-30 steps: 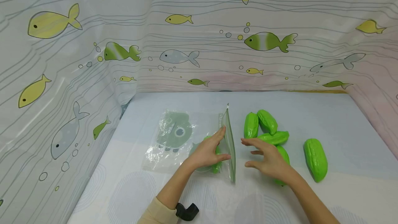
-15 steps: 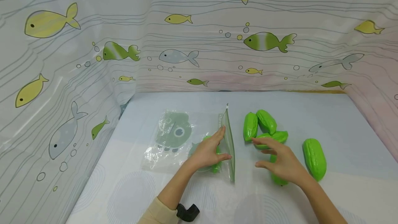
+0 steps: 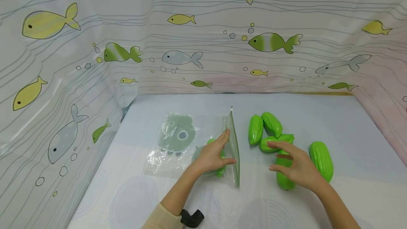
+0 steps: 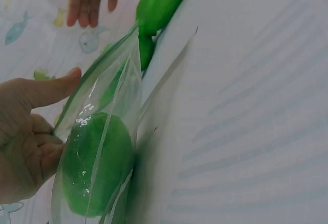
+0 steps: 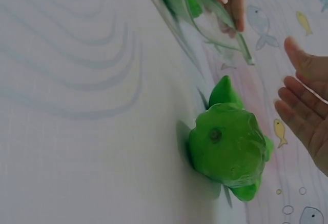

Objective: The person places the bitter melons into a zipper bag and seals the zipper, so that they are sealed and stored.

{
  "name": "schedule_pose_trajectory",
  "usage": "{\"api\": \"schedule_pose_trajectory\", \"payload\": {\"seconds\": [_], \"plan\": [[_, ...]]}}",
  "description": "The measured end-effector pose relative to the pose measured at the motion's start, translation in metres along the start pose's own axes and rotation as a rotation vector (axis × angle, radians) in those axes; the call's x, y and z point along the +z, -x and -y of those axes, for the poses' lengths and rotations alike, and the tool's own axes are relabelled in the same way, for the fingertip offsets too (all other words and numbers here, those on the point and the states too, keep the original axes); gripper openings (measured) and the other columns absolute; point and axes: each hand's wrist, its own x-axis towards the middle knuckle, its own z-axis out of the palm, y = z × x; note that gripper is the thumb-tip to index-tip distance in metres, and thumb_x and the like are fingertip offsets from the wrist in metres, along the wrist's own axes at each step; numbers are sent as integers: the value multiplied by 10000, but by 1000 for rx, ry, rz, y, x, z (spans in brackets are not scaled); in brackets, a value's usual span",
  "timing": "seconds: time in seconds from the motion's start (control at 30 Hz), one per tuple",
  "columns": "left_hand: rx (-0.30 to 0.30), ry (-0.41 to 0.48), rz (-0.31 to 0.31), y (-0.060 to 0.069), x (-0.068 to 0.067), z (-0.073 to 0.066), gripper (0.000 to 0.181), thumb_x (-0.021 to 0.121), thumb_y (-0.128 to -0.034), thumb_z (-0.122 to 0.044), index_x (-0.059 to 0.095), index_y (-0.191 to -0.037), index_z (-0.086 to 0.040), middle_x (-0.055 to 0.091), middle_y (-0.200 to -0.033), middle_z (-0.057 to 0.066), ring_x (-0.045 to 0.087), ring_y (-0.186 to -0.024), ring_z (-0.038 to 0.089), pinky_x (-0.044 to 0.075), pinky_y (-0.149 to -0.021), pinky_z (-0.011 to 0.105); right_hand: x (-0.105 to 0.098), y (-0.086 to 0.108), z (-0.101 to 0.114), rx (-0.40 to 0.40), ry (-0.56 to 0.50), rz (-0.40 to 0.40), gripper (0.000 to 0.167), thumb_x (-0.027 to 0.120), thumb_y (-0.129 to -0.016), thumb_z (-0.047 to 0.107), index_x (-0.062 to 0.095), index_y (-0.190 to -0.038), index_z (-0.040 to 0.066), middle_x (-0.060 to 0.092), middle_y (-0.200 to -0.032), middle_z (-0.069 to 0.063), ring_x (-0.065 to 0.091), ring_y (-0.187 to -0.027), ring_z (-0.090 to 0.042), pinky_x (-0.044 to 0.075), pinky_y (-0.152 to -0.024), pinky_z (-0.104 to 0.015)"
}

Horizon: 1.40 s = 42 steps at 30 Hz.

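Note:
A clear zip bag (image 3: 178, 144) with green cartoon prints lies on the left, its mouth edge (image 3: 234, 140) raised and facing right. My left hand (image 3: 210, 154) holds that mouth edge, thumb and fingers spread along it. Inside the bag is a glossy, ridged green gourd-like piece (image 4: 97, 167). My right hand (image 3: 297, 165) hovers over similar green gourds, fingers loosely curved and thumb apart, with nothing between them. Nearest below it is one gourd (image 3: 285, 177), partly hidden by the hand in the head view; in the right wrist view its scalloped end (image 5: 225, 147) shows.
Behind the right hand, further gourds touch one another: two stand lengthwise, one (image 3: 255, 130) beside another (image 3: 272, 124), and one (image 3: 270, 144) lies crosswise. A single gourd (image 3: 322, 162) lies farther right. A fish-printed curtain (image 3: 222, 45) hangs around the pale table (image 3: 359, 151).
My right hand has drawn back to the right, from near the bag's mouth to above the gourds. My left hand and the bag hold their place.

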Motion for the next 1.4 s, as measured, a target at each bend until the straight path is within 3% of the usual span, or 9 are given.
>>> {"api": "schedule_pose_trajectory", "payload": {"seconds": [0.27, 0.5, 0.7, 0.9, 1.03, 1.3, 1.4], "plan": [[-9, 5, 6, 0, 1, -1, 1010, 756, -823, -399, 139, -1535, -37, 187, -1575, 99, 268, -1412, 227, 313, -1109, 396, -7, 5, -3, -42, -28, -13, 737, 853, -587, -118, 568, -1263, -48, 613, -1219, -119, 551, -1144, -46, 554, -790, -270], [-18, 3, 5, -1, 2, -1, 1016, 755, -822, -406, 131, -1537, -42, 189, -1572, 93, 277, -1407, 225, 318, -1106, 390, -14, 11, -3, 4, 13, -1, 714, 859, -590, -105, 576, -1242, -37, 615, -1172, -175, 547, -1138, -15, 560, -779, -295], [-11, 1, -4, -1, 2, 0, 1021, 757, -818, -407, 134, -1535, -34, 199, -1567, 110, 295, -1399, 239, 332, -1097, 403, -15, 16, -5, 22, 19, -8, 687, 856, -593, -105, 584, -1219, -37, 620, -1177, -66, 558, -1122, -27, 556, -782, -272], [-20, 2, -4, 0, 2, 0, 1026, 755, -816, -420, 127, -1539, -50, 199, -1567, 103, 319, -1388, 234, 351, -1084, 410, -13, 19, -9, 30, 6, -17, 665, 861, -596, -94, 588, -1201, -46, 623, -1156, -167, 592, -1094, -108, 552, -785, -260], [-19, 3, -4, 0, 1, 0, 1020, 755, -818, -417, 134, -1538, -49, 199, -1569, 101, 311, -1392, 232, 347, -1086, 415, -11, 22, -11, 53, 4, -36, 660, 869, -596, -71, 600, -1197, -27, 627, -1147, -142, 595, -1080, -99, 546, -796, -246], [25, -23, -22, -1, 3, 2, 1013, 757, -820, -402, 151, -1525, 0, 225, -1557, 157, 321, -1387, 275, 357, -1077, 433, -9, 26, -12, 77, 171, -101, 669, 915, -549, 19, 638, -1156, 66, 643, -1099, -53, 598, -1002, -70, 475, -854, -123], [27, -25, -21, -1, 3, 2, 1013, 756, -820, -405, 151, -1525, -1, 223, -1558, 154, 306, -1394, 272, 359, -1076, 432, -9, 27, -13, 68, 200, -118, 668, 921, -520, 5, 642, -1125, 49, 646, -1069, -57, 597, -988, -60, 458, -861, -102]]}}
